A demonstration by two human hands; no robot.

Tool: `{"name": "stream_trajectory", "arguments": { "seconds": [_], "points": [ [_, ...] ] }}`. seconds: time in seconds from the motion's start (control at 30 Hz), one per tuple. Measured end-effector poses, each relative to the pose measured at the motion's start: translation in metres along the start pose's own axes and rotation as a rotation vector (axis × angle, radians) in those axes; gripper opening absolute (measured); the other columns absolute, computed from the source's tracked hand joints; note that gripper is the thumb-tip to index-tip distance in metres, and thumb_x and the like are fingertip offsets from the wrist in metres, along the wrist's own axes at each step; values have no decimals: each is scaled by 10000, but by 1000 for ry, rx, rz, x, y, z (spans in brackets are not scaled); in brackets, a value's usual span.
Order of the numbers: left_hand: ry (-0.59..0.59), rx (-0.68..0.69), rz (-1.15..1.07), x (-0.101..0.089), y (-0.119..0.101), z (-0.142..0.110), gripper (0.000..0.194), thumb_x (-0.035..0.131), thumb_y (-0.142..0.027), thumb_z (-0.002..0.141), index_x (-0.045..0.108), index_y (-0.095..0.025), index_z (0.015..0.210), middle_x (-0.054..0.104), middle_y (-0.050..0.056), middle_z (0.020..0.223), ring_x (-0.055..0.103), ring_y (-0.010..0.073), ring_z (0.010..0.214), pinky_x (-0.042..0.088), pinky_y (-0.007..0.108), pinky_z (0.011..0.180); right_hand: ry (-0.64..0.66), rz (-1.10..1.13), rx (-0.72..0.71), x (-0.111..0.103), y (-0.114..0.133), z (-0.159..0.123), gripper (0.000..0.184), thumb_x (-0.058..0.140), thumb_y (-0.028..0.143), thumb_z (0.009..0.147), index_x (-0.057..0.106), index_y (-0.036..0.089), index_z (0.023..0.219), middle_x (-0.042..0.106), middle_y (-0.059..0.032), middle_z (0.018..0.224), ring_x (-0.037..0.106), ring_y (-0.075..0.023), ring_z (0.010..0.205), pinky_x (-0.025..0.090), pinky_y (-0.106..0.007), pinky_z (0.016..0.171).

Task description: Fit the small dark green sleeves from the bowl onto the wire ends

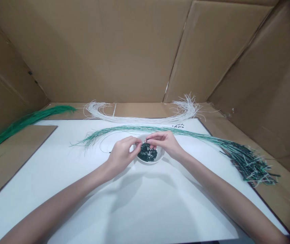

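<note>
A small white bowl point(160, 157) of dark green beads point(148, 153) sits in the middle of a white sheet point(139, 203). My left hand point(122, 152) hovers at the bowl's left rim, fingers pinched on a thin cord. My right hand point(165, 141) is over the bowl's far right rim, fingertips pinched close to the left hand's; what it pinches is too small to make out. A thin dark cord point(103, 146) loops away to the left of my left hand.
A long bundle of beaded green strands point(246, 162) curves behind the bowl to the right edge. White cords point(134, 118) lie farther back, a few loose beads point(179, 126) near them. Green cords point(20, 123) lie at left. Cardboard walls point(134, 51) enclose the sheet.
</note>
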State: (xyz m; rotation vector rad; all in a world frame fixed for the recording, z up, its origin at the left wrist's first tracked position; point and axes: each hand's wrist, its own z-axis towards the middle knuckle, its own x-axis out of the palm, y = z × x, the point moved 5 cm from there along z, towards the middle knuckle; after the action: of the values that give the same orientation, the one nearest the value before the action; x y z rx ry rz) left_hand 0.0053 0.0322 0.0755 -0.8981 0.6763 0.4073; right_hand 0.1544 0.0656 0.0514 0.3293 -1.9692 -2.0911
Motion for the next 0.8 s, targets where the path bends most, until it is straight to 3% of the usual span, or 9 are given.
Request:
{"name": "stream_trajectory", "arguments": {
  "seconds": [0.43, 0.8],
  "points": [
    [12, -1, 9, 2, -1, -1, 124, 465, -209, 795, 588, -198, 809, 612, -9, 728, 525, 99, 641, 382, 202, 603, 37, 0, 4, 2, -3, -1, 209, 673, 294, 627, 663, 141, 769, 615, 1, 533, 547, -85, 474, 444, -205, 483],
    [-37, 0, 12, -3, -4, -1, 115, 465, -204, 803, 579, -188, 805, 613, -25, 738, 490, 75, 605, 371, 179, 603, -12, 61, -24, 0, -2, 0, 183, 684, 268, 617, 660, 150, 755, 633, -11, 595, 552, -85, 510, 433, -186, 464]
  ]
}}
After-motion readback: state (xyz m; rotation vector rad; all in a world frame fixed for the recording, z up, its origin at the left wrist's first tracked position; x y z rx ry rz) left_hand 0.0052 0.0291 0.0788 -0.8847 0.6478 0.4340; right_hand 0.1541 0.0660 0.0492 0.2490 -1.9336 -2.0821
